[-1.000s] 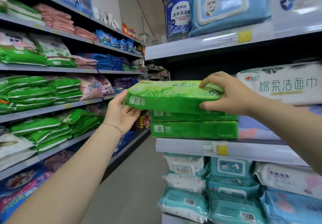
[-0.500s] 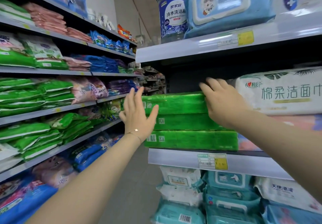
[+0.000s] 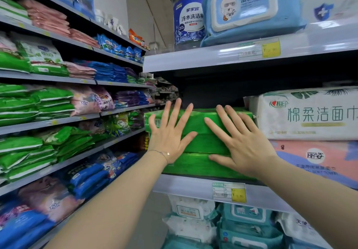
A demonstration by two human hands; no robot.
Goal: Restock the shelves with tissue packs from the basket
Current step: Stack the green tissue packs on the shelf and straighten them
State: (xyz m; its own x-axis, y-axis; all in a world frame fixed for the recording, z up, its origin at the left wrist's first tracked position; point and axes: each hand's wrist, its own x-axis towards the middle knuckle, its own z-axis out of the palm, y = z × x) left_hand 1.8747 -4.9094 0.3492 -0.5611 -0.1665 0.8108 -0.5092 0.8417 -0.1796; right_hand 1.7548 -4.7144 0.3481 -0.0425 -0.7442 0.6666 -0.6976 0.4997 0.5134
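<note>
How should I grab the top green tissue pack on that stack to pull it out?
Come from the aisle side. Curl the left hand round the free left end of the top flat green plastic tissue pack, and put the right hand over its long front edge. Space is open above it, but its right end sits close beside the big white tissue pack.

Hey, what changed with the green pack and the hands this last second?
The top green pack, held in both hands in front of the shelf, went back onto the two lower green packs and was let go. The left hand and right hand now press flat, fingers straight, against the stack's front. The lower green packs and the white pack beside them stayed put.
</note>
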